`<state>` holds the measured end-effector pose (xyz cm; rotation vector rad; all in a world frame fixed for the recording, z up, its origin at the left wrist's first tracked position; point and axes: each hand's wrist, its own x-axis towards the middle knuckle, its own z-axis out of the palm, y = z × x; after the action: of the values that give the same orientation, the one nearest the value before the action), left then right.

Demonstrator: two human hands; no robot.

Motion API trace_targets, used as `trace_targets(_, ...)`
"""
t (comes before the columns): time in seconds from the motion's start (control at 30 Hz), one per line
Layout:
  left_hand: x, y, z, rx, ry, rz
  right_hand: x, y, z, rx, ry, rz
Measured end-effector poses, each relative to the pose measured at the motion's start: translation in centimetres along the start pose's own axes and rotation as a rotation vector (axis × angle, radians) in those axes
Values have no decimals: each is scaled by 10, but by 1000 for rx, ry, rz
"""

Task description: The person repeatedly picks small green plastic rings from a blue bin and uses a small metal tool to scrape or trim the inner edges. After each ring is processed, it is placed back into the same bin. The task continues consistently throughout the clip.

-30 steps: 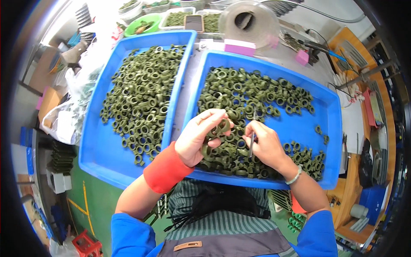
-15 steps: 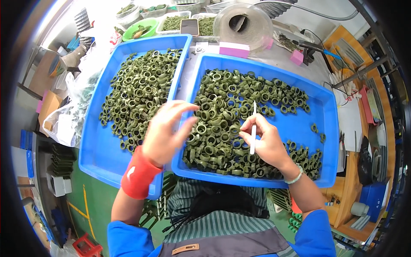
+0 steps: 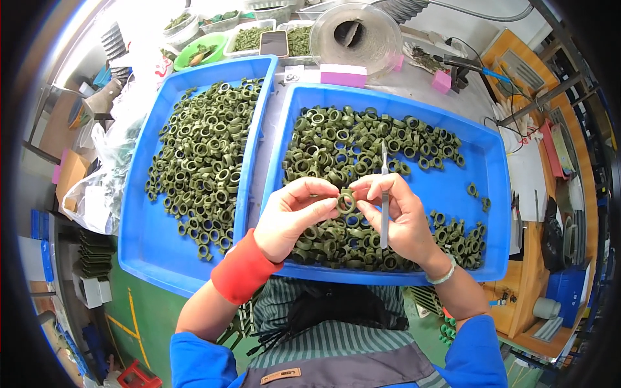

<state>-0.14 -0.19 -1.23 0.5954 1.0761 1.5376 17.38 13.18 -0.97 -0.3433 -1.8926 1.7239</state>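
Note:
A green ring (image 3: 347, 203) with a small raised block on its band is held up over the right blue tray (image 3: 398, 96). My left hand (image 3: 294, 216) pinches it at its left side, thumb against fingertips. My right hand (image 3: 398, 216) has its fingertips at the ring's other side. That hand also grips a slim silver knife (image 3: 385, 220), its narrow blade pointing away from me. Beneath both hands, many similar green rings (image 3: 323, 242) lie heaped in the tray. More green rings (image 3: 210, 139) are piled in the left blue tray (image 3: 152, 262).
At the back stand a round clear tub (image 3: 378, 48), a phone (image 3: 274, 43), a light green bowl (image 3: 202, 50) and boxes of small green pieces (image 3: 251, 37). A pink block (image 3: 343, 75) sits behind the right tray. A plastic bag (image 3: 97, 187) hangs at the left.
My left hand has moved right from the gap between the trays and now pinches a ring. My right hand has shifted slightly, with the knife still in it. The view has shifted a little.

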Motion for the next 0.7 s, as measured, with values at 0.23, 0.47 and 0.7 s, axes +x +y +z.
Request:
trace_targets(0.23, -2, -3, 4, 214, -5, 216, 0, -2, 2, 88, 9, 74)
trace_targets(0.47, -2, -1, 4, 218, -3, 183, 0, -1, 3, 40, 12, 31)
trace_targets(0.7, -4, 1, 2, 107, 22, 65, 1, -7, -1, -54, 2, 59)
